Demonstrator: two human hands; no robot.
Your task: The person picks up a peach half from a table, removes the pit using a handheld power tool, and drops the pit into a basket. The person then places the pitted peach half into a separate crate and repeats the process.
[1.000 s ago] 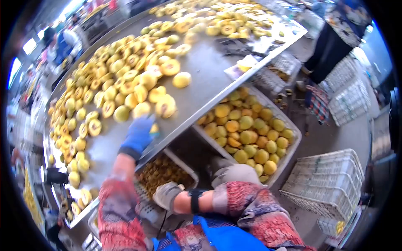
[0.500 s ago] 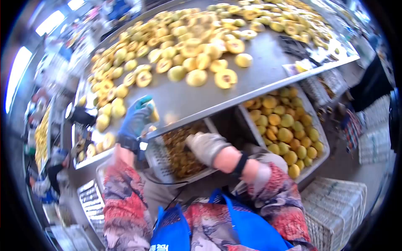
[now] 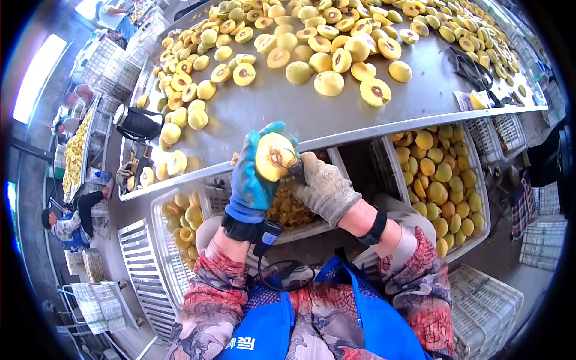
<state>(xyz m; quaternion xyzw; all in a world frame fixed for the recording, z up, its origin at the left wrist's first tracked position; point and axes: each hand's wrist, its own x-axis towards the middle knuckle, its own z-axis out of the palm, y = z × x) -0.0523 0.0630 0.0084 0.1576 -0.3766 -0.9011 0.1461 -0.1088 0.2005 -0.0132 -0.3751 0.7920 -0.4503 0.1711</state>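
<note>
My left hand (image 3: 255,174), in a blue glove, holds a yellow fruit half (image 3: 274,157) with its cut face and dark pit hollow turned towards me. My right hand (image 3: 324,187), in a grey glove, presses against the fruit's right side; a small dark tool seems to sit between its fingers at the pit, though I cannot make it out clearly. Both hands hover just below the front edge of the steel table (image 3: 282,114), above a crate of pits (image 3: 291,210).
Halved and whole yellow fruit (image 3: 312,42) cover the table. A white crate of whole fruit (image 3: 438,174) stands at the right, another with fruit (image 3: 180,222) at the left. A dark bottle (image 3: 138,123) lies on the table's left end. Another person (image 3: 66,222) works at far left.
My left hand has come off the table with a fruit half and raised it in front of me. My right hand has risen from the pit crate to meet the fruit.
</note>
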